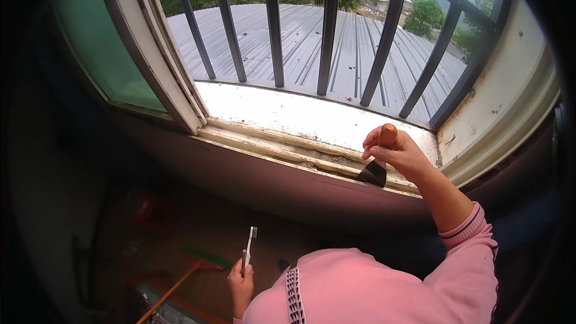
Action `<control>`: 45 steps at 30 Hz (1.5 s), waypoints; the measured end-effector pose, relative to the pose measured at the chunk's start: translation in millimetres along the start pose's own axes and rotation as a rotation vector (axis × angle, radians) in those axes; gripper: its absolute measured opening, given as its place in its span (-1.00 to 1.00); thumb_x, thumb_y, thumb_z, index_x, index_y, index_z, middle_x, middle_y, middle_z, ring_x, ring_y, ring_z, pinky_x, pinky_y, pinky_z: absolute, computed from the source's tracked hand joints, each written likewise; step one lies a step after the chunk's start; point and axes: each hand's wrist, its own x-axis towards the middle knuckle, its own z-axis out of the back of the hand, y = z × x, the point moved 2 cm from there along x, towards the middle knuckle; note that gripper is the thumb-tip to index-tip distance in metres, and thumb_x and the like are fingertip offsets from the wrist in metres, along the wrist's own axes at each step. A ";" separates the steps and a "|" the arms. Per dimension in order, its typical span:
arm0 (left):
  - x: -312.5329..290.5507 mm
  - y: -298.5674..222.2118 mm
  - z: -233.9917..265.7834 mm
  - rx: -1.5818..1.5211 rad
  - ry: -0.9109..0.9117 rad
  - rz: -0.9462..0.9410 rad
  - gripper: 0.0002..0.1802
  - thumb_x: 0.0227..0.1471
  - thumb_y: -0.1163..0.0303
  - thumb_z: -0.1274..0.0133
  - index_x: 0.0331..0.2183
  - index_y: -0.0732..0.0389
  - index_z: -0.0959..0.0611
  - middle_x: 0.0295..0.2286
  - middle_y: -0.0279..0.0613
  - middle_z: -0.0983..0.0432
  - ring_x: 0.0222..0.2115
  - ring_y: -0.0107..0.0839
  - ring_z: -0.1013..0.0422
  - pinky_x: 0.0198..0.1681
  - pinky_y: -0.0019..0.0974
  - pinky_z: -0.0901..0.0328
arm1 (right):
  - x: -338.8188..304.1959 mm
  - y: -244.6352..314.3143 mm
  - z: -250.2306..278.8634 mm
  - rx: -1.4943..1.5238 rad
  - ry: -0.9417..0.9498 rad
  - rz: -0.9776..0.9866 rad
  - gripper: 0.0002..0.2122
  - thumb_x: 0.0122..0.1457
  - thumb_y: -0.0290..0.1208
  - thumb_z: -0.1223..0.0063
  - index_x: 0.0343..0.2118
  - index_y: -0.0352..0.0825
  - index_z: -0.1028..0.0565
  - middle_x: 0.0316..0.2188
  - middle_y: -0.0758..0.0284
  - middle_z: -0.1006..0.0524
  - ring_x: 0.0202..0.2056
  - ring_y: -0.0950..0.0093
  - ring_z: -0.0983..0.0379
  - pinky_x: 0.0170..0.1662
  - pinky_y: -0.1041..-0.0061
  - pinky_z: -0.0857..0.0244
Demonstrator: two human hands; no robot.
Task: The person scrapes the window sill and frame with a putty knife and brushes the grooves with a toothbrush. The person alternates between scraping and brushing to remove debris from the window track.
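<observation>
My right hand (393,151) is closed around the wooden handle of a scraper (373,174). Its wide dark blade points down into the dirty window track (300,151), near the right end of the frame. Low beside my body, my left hand (242,285) grips a white toothbrush (249,246) with its bristle head up. A slim dark stick (243,260) rises from the same fist; its kind does not show. Dirt and flaking lie along the track grooves. Whether the blade touches the groove floor is hard to tell.
Dark metal bars (276,24) close off the window beyond a bright sill (288,105). A green glass sash (111,42) stands at the left. Outside lies a grey corrugated roof (360,48). Below, on the dim floor, is a broom (207,264) with an orange handle.
</observation>
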 end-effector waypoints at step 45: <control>-48.2 -52.4 -42.0 0.366 -0.057 -0.130 -0.69 -0.08 0.50 -0.03 -0.19 0.22 -0.50 -0.44 0.01 -0.46 -0.44 -0.06 -0.42 -0.41 -0.18 -0.31 | 142.7 -17.8 -86.5 0.827 0.055 -0.043 -0.86 0.05 -0.43 -0.05 -0.40 -0.23 -0.31 -0.70 0.53 -0.19 -0.73 0.70 -0.06 -0.66 0.68 0.03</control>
